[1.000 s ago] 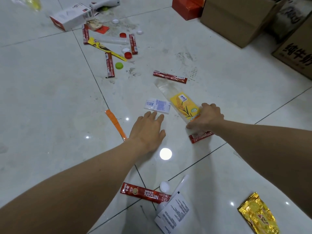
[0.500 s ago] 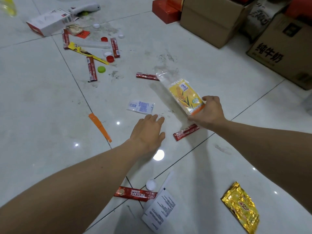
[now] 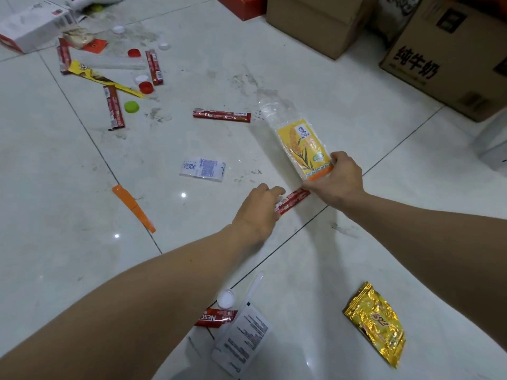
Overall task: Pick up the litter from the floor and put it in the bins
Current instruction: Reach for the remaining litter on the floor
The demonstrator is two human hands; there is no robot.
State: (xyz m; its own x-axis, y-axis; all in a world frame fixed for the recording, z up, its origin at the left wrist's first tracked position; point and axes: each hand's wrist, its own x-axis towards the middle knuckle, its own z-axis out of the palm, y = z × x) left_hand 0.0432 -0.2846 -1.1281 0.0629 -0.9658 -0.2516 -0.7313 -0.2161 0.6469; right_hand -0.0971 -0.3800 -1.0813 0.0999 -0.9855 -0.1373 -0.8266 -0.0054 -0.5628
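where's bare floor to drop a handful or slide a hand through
Bare: the wide tile left of the orange strip; the stretch between the yellow bag in the right hand and the cardboard boxes, though smudged. Crowded: far left corner around the green cap, and the near floor by the leaflet and gold packet.

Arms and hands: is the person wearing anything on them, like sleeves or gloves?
No. The left hand and right hand have no gloves, rings or watch that I can see. The left arm and right arm are bare, with no sleeves in view.
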